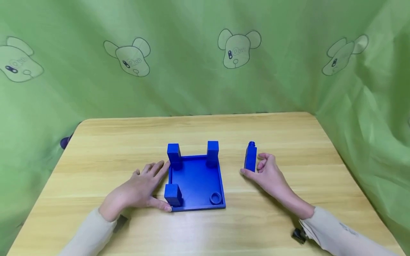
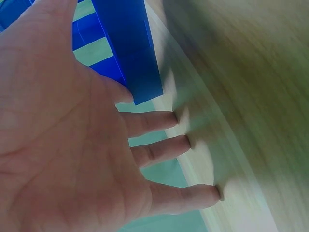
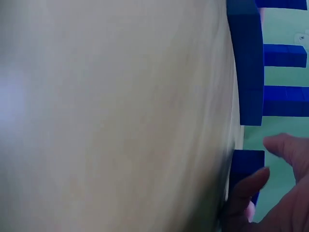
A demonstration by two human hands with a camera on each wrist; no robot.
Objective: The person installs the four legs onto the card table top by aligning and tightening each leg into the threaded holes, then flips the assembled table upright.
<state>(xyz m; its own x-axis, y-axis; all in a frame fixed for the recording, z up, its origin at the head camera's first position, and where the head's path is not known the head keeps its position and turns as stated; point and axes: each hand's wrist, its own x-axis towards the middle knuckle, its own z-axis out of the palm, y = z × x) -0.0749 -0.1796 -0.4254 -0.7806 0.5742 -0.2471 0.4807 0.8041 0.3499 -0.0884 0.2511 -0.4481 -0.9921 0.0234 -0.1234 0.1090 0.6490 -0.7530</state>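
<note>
A blue square tray-like base [image 1: 195, 181] sits on the table with blue rectangular posts upright at three corners. Its near right corner has a round socket [image 1: 215, 198]. My left hand [image 1: 137, 190] spreads beside the base's left edge, thumb at the near left corner and fingertips down on the table. Right of the base is a loose blue post [image 1: 250, 158], its threaded end pointing away from me. My right hand [image 1: 270, 176] is around that post's near end, thumb at the near left corner and loosely bent fingers just off its right side.
The light wooden table [image 1: 288, 135] is enclosed by green curtains [image 1: 192, 92] printed with animal heads. A small dark device [image 1: 299, 235] is at my right wrist. A dark blue round object [image 1: 65, 143] shows beyond the table's left edge.
</note>
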